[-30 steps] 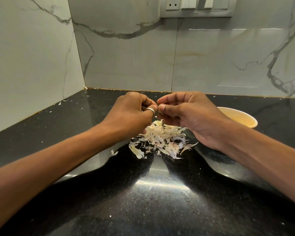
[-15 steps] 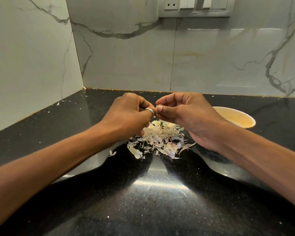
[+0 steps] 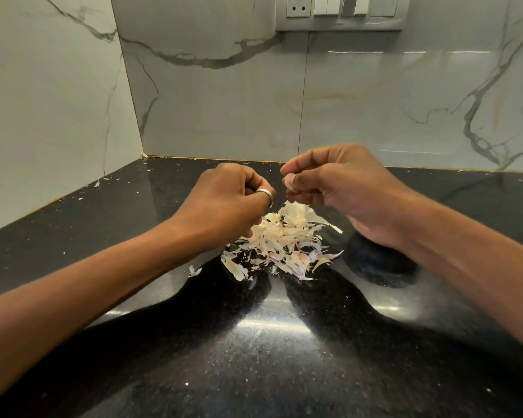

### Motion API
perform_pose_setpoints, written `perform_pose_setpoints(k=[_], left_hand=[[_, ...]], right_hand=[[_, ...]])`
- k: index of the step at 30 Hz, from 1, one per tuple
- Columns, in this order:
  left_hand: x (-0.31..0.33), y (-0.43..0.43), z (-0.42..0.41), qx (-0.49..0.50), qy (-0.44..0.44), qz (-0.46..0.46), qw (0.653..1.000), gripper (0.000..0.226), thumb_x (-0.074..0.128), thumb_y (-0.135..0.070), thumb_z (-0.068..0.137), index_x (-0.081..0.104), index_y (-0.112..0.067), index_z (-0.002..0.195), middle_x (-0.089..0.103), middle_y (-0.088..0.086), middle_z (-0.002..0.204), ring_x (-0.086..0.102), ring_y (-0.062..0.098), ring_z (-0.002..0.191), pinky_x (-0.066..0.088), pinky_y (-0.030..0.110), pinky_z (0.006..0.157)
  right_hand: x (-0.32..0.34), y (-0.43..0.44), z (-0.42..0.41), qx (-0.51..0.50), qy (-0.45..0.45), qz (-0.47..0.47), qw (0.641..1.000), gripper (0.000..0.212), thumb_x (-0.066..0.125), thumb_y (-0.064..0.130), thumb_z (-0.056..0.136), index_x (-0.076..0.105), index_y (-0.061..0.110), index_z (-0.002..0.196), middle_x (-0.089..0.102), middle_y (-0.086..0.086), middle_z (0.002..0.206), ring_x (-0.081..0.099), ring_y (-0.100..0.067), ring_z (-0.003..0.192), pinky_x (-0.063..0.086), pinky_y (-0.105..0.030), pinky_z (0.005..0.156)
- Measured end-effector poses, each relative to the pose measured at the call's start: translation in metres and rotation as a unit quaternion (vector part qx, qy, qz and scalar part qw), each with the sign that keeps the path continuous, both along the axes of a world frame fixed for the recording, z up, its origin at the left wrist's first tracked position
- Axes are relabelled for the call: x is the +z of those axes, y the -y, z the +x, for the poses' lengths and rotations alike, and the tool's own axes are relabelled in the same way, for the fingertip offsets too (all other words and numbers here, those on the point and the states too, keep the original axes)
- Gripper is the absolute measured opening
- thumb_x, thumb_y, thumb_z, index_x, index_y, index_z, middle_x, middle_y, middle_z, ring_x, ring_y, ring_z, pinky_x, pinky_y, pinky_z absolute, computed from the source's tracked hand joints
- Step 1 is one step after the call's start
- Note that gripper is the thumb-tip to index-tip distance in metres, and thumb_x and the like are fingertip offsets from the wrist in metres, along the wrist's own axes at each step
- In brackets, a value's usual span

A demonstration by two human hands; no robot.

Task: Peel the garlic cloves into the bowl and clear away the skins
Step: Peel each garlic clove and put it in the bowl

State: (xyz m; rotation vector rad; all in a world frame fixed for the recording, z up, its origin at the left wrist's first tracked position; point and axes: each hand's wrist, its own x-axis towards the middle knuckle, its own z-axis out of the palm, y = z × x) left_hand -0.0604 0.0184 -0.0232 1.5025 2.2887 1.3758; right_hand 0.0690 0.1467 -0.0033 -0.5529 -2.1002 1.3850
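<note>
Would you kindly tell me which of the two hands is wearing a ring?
The left hand: a silver ring sits on one of its fingers. The right hand shows no ring and pinches a pale garlic piece.

I see the garlic skins (image 3: 281,239) heaped in a loose, cream-pale pile of thin curled flakes, a few tinged lilac, lying on the black counter (image 3: 254,372). Just above the pile's far edge, a small pale piece (image 3: 288,181) is pinched at the fingertips of the right hand (image 3: 344,188). Whether it is clove or skin I cannot tell. One stray flake (image 3: 194,270) lies just left of the pile.
</note>
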Motion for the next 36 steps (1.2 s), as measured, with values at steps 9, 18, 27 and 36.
perform_pose_setpoints(k=[9, 18, 27, 36], left_hand=[[-0.003, 0.000, 0.002, -0.002, -0.086, 0.013, 0.996, 0.006, 0.069, -0.028, 0.093, 0.074, -0.026, 0.093, 0.070, -0.013, 0.075, 0.066, 0.005, 0.067, 0.061, 0.033, 0.068], [0.000, 0.001, 0.000, 0.047, -0.143, 0.007, 0.989, 0.025, 0.084, -0.031, 0.080, 0.061, -0.030, 0.069, 0.067, -0.011, 0.071, 0.049, -0.003, 0.047, 0.038, 0.021, 0.056], [0.002, 0.006, 0.000, 0.082, -0.175, 0.023, 0.981, 0.035, 0.082, -0.014, 0.077, 0.063, -0.037, 0.060, 0.065, -0.006, 0.056, 0.050, 0.000, 0.047, 0.043, 0.024, 0.061], [0.012, 0.010, -0.002, 0.120, -0.149, 0.029, 0.981, 0.032, 0.070, -0.005, 0.078, 0.069, -0.034, 0.065, 0.075, -0.002, 0.085, 0.056, 0.009, 0.062, 0.044, 0.027, 0.068]], right_hand=[[0.050, -0.042, 0.034, -0.090, 0.221, 0.283, 0.929, 0.016, 0.071, 0.007, 0.087, 0.079, 0.021, 0.085, 0.077, -0.006, 0.081, 0.072, -0.021, 0.077, 0.062, -0.044, 0.088], [0.057, -0.049, 0.050, -0.079, 0.381, 0.333, 0.859, 0.017, 0.075, 0.005, 0.085, 0.080, 0.022, 0.085, 0.076, -0.007, 0.085, 0.064, -0.020, 0.076, 0.050, -0.032, 0.073], [0.050, -0.052, 0.045, -0.084, 0.416, 0.337, 0.840, 0.013, 0.073, 0.008, 0.089, 0.079, 0.019, 0.090, 0.072, -0.004, 0.077, 0.060, -0.015, 0.062, 0.048, -0.025, 0.060], [0.044, -0.030, 0.034, -0.055, 0.191, 0.428, 0.882, 0.010, 0.072, 0.019, 0.091, 0.080, 0.022, 0.095, 0.074, 0.012, 0.083, 0.070, -0.009, 0.084, 0.057, -0.029, 0.082]])
